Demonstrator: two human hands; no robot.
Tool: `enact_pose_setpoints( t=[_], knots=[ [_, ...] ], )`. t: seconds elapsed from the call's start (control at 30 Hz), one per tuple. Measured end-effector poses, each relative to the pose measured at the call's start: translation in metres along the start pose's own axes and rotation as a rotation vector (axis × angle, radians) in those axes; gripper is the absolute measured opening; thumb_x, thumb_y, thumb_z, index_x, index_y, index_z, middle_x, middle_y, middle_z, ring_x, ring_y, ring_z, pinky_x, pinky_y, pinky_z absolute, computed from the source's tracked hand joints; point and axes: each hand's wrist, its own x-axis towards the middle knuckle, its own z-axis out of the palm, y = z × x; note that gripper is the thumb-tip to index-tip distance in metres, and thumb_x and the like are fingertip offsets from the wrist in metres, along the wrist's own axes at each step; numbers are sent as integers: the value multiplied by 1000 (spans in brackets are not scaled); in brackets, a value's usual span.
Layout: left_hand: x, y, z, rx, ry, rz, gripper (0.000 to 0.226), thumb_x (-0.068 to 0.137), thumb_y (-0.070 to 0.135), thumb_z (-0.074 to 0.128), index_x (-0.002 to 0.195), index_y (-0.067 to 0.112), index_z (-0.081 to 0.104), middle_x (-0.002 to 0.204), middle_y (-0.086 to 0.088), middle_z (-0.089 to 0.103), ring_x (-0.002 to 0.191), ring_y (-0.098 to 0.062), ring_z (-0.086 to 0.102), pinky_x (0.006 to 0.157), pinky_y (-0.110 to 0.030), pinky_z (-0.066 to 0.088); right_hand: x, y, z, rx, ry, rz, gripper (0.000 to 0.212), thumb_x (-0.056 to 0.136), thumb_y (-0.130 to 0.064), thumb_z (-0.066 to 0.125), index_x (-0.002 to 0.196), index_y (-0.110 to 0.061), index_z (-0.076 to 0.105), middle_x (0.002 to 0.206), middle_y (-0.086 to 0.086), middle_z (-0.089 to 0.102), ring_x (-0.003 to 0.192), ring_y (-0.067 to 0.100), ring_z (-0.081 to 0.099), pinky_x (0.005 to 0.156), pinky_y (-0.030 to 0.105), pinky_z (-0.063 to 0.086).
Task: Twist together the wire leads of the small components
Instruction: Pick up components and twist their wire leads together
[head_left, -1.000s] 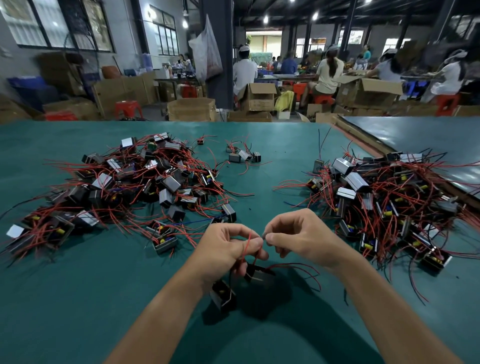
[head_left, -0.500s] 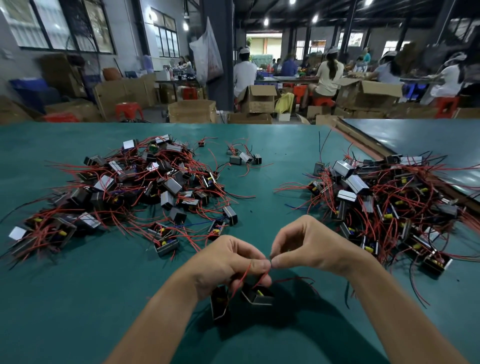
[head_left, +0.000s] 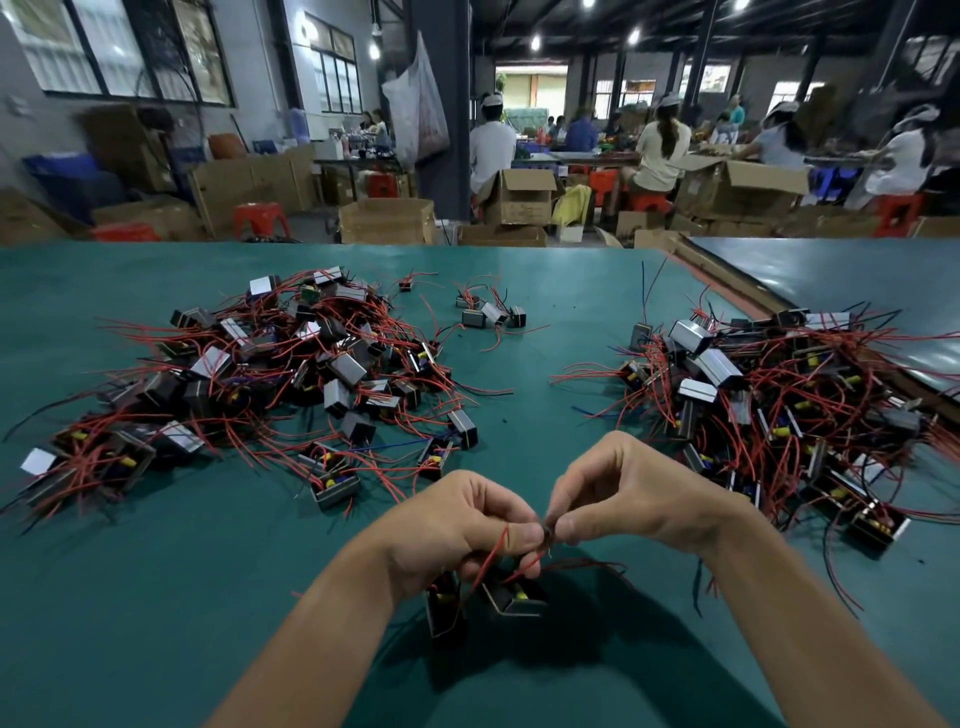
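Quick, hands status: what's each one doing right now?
Left hand: closed, pinching the red wire leads.
Right hand: closed, pinching the ends of the same leads.

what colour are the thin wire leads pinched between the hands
Red; the head view shows the thin wire leads best.

matt green table mat (head_left: 156, 597), glossy red wire leads (head_left: 488, 558), shiny metal-cased components (head_left: 514, 603)

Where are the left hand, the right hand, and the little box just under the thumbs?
left hand (head_left: 457, 525): head view, back of the hand.
right hand (head_left: 631, 493): head view, back of the hand.
little box (head_left: 519, 605): head view, its pale front rim.
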Motion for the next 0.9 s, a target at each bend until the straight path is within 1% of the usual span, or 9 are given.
enact_pose_setpoints(
  t=[0.17, 0.3, 0.37, 0.43, 0.47, 0.57, 0.67, 0.77, 0.9],
  knots=[
    [1, 0, 0, 38, -11, -8, 16, 83, 21, 72, 67, 18, 73, 62, 3, 68, 34, 1, 40, 34, -10, 27, 2, 2, 0, -14, -20, 16, 14, 74, -2, 78, 75, -17, 78, 69, -1, 72, 61, 3, 61, 60, 14, 47],
    [4, -2, 0, -29, 72, -1, 12, 80, 20, 70, 69, 16, 72, 65, -2, 70, 38, -2, 45, 34, -10, 29, 5, 3, -1, -8, 92, -1, 10, 72, -4, 76, 71, -13, 74, 63, 5, 67, 55, 10, 58, 58, 19, 49],
    [5, -3, 0, -52, 119, 3, 9, 75, 24, 71, 74, 15, 73, 67, -5, 71, 42, -7, 45, 35, -11, 29, 7, 4, 0, 9, 140, 6, 8, 71, -4, 73, 70, -11, 71, 62, 6, 66, 54, 12, 57, 58, 21, 50],
    [6, -4, 1, -78, 145, 4, 14, 74, 24, 72, 82, 12, 70, 68, -7, 70, 42, -5, 49, 36, -11, 30, 8, 4, 1, 13, 157, 28, 4, 72, -5, 69, 71, -8, 67, 61, 6, 65, 54, 13, 56, 58, 22, 51],
    [7, -5, 1, -83, 161, 2, 15, 75, 23, 72, 84, 11, 69, 68, -7, 71, 41, -4, 49, 37, -11, 31, 8, 4, 1, 14, 161, 37, 4, 72, -5, 68, 72, -8, 66, 61, 6, 65, 54, 14, 56, 58, 22, 50],
    [9, -5, 0, -62, 232, 7, 3, 86, 13, 68, 83, 12, 69, 70, -6, 71, 40, -5, 42, 39, -14, 32, 9, 4, 2, 21, 173, 30, 3, 72, -5, 68, 72, -7, 65, 62, 8, 64, 55, 16, 55, 58, 23, 50],
    [10, -5, -2, -79, 278, 17, 6, 87, 11, 67, 81, 10, 68, 70, -6, 71, 39, -7, 41, 39, -15, 33, 10, 5, 3, 10, 191, -15, 5, 74, -4, 71, 73, -8, 68, 62, 9, 63, 57, 18, 55, 58, 24, 50],
    [10, -5, -2, -89, 265, 17, 7, 81, 15, 70, 79, 8, 69, 70, -7, 72, 36, -6, 41, 36, -14, 32, 11, 6, 4, -37, 193, -74, 10, 77, 2, 76, 75, -6, 70, 63, 11, 62, 57, 16, 55, 57, 23, 48],
    [8, -6, -4, -74, 182, -4, 13, 71, 24, 73, 72, 11, 74, 67, -6, 70, 37, -4, 39, 34, -13, 29, 11, 9, 4, -12, 154, -88, 11, 70, -8, 82, 73, -11, 73, 66, 9, 65, 58, 14, 55, 57, 20, 48]
  ],
)
